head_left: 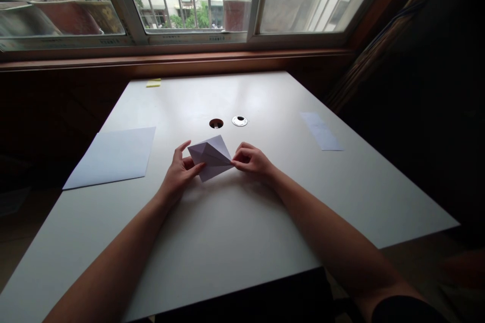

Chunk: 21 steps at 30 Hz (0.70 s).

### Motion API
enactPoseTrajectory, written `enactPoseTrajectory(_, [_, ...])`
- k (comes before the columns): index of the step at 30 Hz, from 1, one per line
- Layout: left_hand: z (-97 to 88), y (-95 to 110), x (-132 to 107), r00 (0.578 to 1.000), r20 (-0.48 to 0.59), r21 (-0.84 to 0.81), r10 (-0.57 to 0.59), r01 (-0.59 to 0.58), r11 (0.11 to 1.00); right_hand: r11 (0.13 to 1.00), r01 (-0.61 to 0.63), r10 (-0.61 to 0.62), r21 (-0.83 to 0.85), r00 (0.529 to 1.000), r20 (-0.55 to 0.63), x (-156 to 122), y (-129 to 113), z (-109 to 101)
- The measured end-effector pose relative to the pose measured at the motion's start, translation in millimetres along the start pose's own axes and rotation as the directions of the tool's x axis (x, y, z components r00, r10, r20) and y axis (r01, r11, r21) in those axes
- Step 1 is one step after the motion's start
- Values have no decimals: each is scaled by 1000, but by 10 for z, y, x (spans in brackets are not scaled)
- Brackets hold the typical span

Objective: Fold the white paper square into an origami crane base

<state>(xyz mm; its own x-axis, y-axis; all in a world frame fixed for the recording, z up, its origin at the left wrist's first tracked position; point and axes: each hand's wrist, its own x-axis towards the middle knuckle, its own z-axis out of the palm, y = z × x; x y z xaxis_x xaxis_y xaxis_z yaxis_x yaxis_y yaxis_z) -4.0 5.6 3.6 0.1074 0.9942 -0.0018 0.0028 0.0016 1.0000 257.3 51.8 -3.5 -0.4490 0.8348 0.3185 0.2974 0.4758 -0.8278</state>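
Between my two hands is a folded sheet of white paper [212, 156], with creased flaps that meet at a raised peak. My left hand [182, 167] grips its left side, the thumb lying on top and some fingers behind it, partly hidden. At the right corner, the thumb and index finger of my right hand [250, 159] pinch the paper's tip. The folded paper is held just above the white table [227, 232], tilted toward me.
A stack of white paper [113, 156] lies on the left, and a paper strip [321, 131] on the right. Beyond my hands are a round hole [216, 123] and a silver ring cap [239, 121]. A yellow item [153, 83] sits near the far edge, below the window [197, 38].
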Motion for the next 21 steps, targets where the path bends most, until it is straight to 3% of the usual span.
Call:
enactPoseTrajectory(7, [10,32,-2,1000,0,-9,-28,28,1000,987,17,-29,159,997,75,-15,-45,23])
enactPoseTrajectory(13, [10,56,-24,998,56,35,-22,20,999,937,-165,138,309,984,109,-17,-46,49])
enactPoseTrajectory(17, [26,59,-32,999,39,-4,1,-1,1000,864,-323,249,387,941,231,-15,-86,75])
enactPoseTrajectory(21, [49,56,-39,1000,6,-31,30,-29,999,815,-334,240,473,938,250,-15,-121,115])
